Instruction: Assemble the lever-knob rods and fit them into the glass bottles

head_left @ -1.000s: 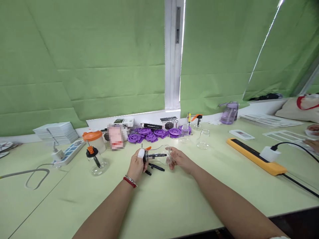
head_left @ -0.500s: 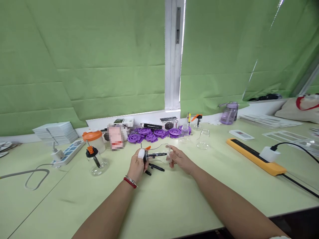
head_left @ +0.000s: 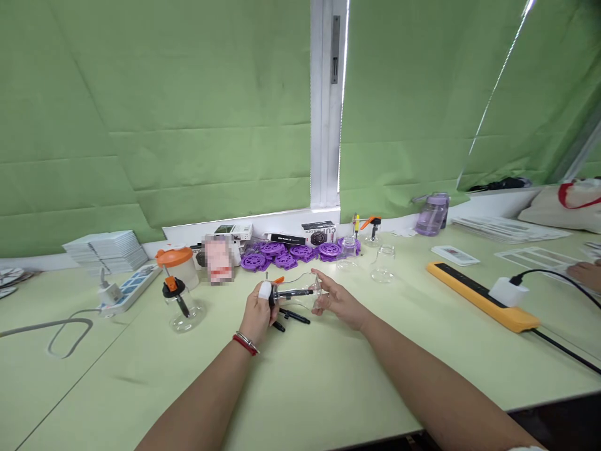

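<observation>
My left hand (head_left: 257, 307), with a white wrapping on the thumb, is closed round the black cap (head_left: 272, 295) of a clear glass bottle (head_left: 307, 288). The bottle lies sideways, and a black tube (head_left: 293, 293) runs from the cap inside it. My right hand (head_left: 335, 300) grips the bottle's other end with its fingertips. An orange piece (head_left: 278, 280) shows just behind the cap. Below the bottle, black tubes (head_left: 295, 316) lie on the table, partly hidden by my left hand. A similar bottle (head_left: 188, 318) with a black cap and orange top stands to the left.
Purple plastic parts (head_left: 284, 258) are piled along the back. Glass bottles (head_left: 383, 266) stand right of them. An orange-lidded container (head_left: 181, 266) is at left. A yellow power strip (head_left: 481, 297) lies at right, with another person's hand (head_left: 586, 274) at the far edge.
My hands keep their hold on the bottle and cap, shifting only slightly. Another person's hand has come into view at the right edge.
</observation>
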A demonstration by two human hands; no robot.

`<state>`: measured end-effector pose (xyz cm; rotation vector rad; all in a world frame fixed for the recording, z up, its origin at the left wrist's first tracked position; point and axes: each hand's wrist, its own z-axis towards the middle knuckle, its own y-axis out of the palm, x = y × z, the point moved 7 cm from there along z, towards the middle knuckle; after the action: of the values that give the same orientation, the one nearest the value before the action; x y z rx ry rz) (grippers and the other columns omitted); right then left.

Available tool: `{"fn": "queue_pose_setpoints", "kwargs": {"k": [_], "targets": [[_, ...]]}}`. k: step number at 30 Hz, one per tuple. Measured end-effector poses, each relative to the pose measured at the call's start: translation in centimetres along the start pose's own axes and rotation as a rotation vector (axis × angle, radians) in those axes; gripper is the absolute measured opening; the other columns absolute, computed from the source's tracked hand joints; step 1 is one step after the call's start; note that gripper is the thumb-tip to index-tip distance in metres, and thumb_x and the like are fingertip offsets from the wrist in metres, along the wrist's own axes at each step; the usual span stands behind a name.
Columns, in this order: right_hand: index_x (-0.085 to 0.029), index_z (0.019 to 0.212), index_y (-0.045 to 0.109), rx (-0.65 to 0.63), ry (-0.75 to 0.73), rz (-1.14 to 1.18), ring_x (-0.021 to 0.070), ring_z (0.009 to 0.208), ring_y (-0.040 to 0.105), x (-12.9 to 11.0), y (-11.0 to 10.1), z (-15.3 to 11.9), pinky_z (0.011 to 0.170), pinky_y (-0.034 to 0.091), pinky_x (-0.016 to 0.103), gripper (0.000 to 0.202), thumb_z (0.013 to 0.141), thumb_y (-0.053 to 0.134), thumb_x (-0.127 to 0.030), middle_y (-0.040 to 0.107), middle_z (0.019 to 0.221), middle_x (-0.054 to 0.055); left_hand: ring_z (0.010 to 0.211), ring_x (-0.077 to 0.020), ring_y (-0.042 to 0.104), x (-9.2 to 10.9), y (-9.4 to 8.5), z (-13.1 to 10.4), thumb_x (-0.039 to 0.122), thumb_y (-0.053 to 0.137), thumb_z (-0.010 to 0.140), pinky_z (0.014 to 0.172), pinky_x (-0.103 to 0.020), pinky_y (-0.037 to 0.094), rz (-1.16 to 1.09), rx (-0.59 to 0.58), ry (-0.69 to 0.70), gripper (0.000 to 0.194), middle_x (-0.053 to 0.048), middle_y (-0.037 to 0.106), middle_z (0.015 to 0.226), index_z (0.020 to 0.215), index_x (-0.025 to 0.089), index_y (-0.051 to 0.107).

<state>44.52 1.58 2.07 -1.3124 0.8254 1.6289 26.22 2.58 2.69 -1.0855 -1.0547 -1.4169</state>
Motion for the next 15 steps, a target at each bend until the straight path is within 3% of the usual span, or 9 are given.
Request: {"fn": "queue_pose_setpoints", "kwargs": {"k": [4, 7, 10, 12, 14, 15], "targets": [[-0.021, 0.142, 0.025, 0.057, 0.044, 0.065, 0.0127, 0.061, 0.058, 0.8, -0.2, 0.3, 0.065, 0.048, 0.034, 0.081, 0.078, 0.055, -0.059, 0.055, 0.087, 0.004, 0.031, -0.0071, 0.026, 0.0, 0.2, -0.2, 0.050, 0.036, 0.085, 0.031, -0.017, 0.021, 0.015, -0.005, -0.002, 0.035, 0.009, 0.038, 0.039, 0.088, 0.019, 0.052], [-0.017, 0.142, 0.026, 0.062, 0.085, 0.052, 0.0116, 0.056, 0.055, 1.3, -0.2, 0.4, 0.061, 0.048, 0.032, 0.084, 0.077, 0.050, -0.065, 0.057, 0.082, 0.005, 0.030, -0.0072, 0.026, -0.2, 0.1, 0.0, 0.051, 0.037, 0.085, 0.030, -0.017, 0.021, 0.013, -0.001, -0.003, 0.036, 0.009, 0.038, 0.038, 0.088, 0.019, 0.052], [-0.023, 0.144, 0.022, 0.034, 0.070, 0.000, 0.0144, 0.070, 0.059, 1.0, -0.1, 0.3, 0.067, 0.049, 0.033, 0.082, 0.078, 0.051, -0.062, 0.056, 0.110, 0.014, 0.030, -0.0072, 0.026, -0.2, -0.3, 0.2, 0.052, 0.037, 0.085, 0.029, -0.017, 0.021, 0.005, 0.012, 0.001, 0.037, 0.009, 0.038, 0.038, 0.089, 0.018, 0.053], [-0.034, 0.144, 0.014, -0.014, 0.015, -0.008, 0.0180, 0.092, 0.059, 0.3, 0.2, 0.2, 0.074, 0.049, 0.034, 0.083, 0.078, 0.059, -0.052, 0.034, 0.139, 0.015, 0.031, -0.0069, 0.027, 0.0, -0.5, 0.3, 0.051, 0.038, 0.085, 0.029, -0.016, 0.021, -0.006, 0.025, 0.006, 0.036, 0.008, 0.041, 0.039, 0.089, 0.018, 0.053], [-0.043, 0.142, 0.010, -0.063, -0.036, -0.002, 0.0196, 0.105, 0.054, -0.3, 0.4, 0.0, 0.079, 0.049, 0.034, 0.086, 0.077, 0.066, -0.042, 0.014, 0.150, 0.010, 0.031, -0.0067, 0.027, 0.2, -0.7, 0.3, 0.051, 0.038, 0.084, 0.029, -0.016, 0.021, -0.015, 0.036, 0.007, 0.036, 0.008, 0.043, 0.041, 0.089, 0.018, 0.052], [-0.044, 0.142, 0.011, -0.074, -0.046, 0.000, 0.0194, 0.105, 0.054, -0.5, 0.5, -0.1, 0.080, 0.048, 0.034, 0.086, 0.076, 0.067, -0.039, 0.013, 0.150, 0.009, 0.031, -0.0067, 0.027, 0.3, -0.6, 0.3, 0.051, 0.039, 0.084, 0.029, -0.016, 0.021, -0.014, 0.036, 0.004, 0.036, 0.008, 0.043, 0.041, 0.089, 0.018, 0.052]]}}
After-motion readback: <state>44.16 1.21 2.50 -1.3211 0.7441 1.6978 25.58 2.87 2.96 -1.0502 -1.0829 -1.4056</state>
